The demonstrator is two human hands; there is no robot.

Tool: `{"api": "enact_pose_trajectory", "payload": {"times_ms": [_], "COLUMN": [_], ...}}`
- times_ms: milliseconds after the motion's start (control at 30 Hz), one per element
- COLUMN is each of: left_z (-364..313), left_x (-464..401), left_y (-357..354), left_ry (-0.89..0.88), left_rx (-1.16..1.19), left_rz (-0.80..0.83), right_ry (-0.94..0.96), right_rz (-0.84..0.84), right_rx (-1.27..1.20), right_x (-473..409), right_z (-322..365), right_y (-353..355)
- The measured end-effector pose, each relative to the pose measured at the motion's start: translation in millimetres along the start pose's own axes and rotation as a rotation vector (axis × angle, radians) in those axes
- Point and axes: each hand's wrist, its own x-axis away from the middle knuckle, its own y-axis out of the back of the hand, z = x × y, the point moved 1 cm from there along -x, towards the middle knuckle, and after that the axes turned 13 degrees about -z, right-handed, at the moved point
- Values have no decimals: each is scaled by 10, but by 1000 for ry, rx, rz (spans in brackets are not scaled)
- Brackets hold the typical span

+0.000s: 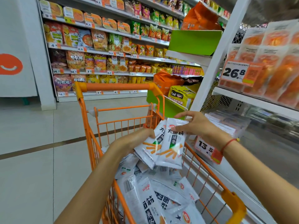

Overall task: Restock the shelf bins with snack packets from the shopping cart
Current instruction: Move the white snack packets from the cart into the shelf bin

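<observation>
Nearest, an orange shopping cart (90, 126), its basket full of white snack packets (155, 196) lying loose and overlapping. Near right corner of the cart rim capped in yellow-orange plastic, just beside the shelf unit.

Above the heap, two hands holding a small fan of the same packets. Left hand (137, 139) with its grip closed around the left edge of the held packets (163, 146), fingers curled under them. Right hand (194, 125) pinching the top edge of the front packet, thumb on the printed face, a red string on the wrist. Held packets raised clear of the heap, tilted, inside the cart's right side.

To the right, very close, a white shelf (252, 99) with a slanted upright post. Little room between cart rim and shelf edge. On it a price tag (234, 72) reading 26.8, orange packets behind; lower, a second tag (206, 147) reading 13.5 beside a clear bin front, blurred.

To the left, wide open floor (32, 151) of pale tiles with one dark strip across.

Farther, beyond the cart handle, long wall shelves (103, 46) of noodle and chip bags in rows, and green display boxes at the aisle corner.
</observation>
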Motion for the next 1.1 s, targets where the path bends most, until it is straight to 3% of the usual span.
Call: {"api": "enact_pose_trajectory", "payload": {"times_ms": [100,200,400,500,667,900,1100], "left_z": [19,17,-88,-176,-471,-1002,-1410], "left_x": [-68,-85,14,14,130,241,95], "left_y": [-36,-94,-148,-207,-499,-1281,-1945], "left_ry": [7,-8,26,-26,-66,-157,-206], "left_rx": [35,114,185,291,403,227,78], "left_rz": [-73,-70,-38,-87,-126,-33,212], "right_ry": [-43,42,219,65,-257,-396,-557], "right_rz": [-129,-256,-413,-330,-18,-212,-369], "right_rx": [-132,-200,-91,-35,-270,-355,-475], "right_x": [23,21,98,245,520,597,534], "right_z": [-98,-149,-130,-131,-128,-336,-641], "right_y": [-139,-328,-531,-478,-183,495,1098]}}
